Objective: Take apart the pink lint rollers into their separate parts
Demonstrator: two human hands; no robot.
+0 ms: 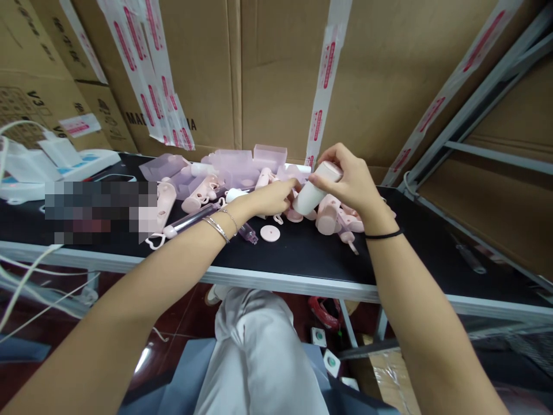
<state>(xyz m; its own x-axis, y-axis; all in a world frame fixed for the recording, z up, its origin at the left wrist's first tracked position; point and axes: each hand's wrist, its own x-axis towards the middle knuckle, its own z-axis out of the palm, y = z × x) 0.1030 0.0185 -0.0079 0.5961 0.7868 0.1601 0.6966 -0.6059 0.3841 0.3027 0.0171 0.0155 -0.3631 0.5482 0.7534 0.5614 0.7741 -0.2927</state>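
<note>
My right hand (351, 180) is wrapped round a pale pink cylindrical plastic body (314, 189), holding it tilted just above the black table (302, 253). My left hand (273, 197) is closed with its fingertips at the lower end of that cylinder; whether it pinches a small part there is hidden. Below and around both hands lies a heap of pink plastic parts (203, 193). A loose pink round disc (270, 233) lies on the table near my left wrist.
Translucent pink boxes (235, 161) stand behind the heap, against taped cardboard cartons (276, 75). A white device (64, 167) with cables sits far left. A metal shelf frame (475, 150) rises at right. My lap (254, 357) is under the table's front edge.
</note>
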